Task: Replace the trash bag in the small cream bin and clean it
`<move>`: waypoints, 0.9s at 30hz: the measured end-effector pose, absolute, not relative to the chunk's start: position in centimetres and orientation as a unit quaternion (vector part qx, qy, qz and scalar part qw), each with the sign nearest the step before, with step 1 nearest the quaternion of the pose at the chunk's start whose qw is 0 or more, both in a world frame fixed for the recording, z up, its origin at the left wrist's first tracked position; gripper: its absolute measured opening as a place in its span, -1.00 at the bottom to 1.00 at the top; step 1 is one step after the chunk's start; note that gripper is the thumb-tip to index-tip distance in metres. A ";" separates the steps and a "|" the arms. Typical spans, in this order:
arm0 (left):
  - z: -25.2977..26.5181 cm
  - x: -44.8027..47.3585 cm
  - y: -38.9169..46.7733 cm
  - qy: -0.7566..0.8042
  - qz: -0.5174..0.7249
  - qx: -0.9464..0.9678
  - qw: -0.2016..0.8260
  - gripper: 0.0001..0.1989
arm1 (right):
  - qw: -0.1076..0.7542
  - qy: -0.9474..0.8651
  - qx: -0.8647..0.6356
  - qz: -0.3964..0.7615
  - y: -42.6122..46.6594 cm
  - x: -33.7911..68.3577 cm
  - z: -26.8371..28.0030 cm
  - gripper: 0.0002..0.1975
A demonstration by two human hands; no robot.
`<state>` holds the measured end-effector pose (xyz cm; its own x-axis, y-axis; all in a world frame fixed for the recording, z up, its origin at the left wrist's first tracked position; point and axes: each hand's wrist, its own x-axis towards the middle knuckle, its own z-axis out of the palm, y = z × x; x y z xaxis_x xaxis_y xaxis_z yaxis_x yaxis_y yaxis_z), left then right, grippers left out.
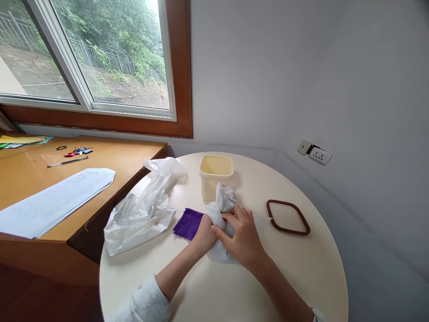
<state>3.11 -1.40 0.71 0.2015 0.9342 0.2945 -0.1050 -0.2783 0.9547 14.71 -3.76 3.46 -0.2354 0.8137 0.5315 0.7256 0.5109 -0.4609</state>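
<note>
A crumpled pale bag is bunching within the left hand and right hand, both gripping it over a round cream table. A yellowish tub is standing just beyond; leftward, a wooden desk is sitting beneath a window.

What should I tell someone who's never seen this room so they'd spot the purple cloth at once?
Find the round cream table beside the wooden desk. On it, look between the crumpled translucent plastic bag and the left hand, which hides part of the small flat cloth. It is the only purple thing there.
</note>
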 end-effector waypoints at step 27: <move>0.2 3.1 -2.2 0.435 0.509 0.716 0.194 -0.84 | 0.403 -0.708 -0.578 0.049 -1.3 17.3 2.0 -0.95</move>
<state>3.14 -2.20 0.25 0.1022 0.8216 0.5609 0.4254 -0.5458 0.7219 17.34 -1.30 2.05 -0.0065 0.8575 0.5144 0.7789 0.3269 -0.5351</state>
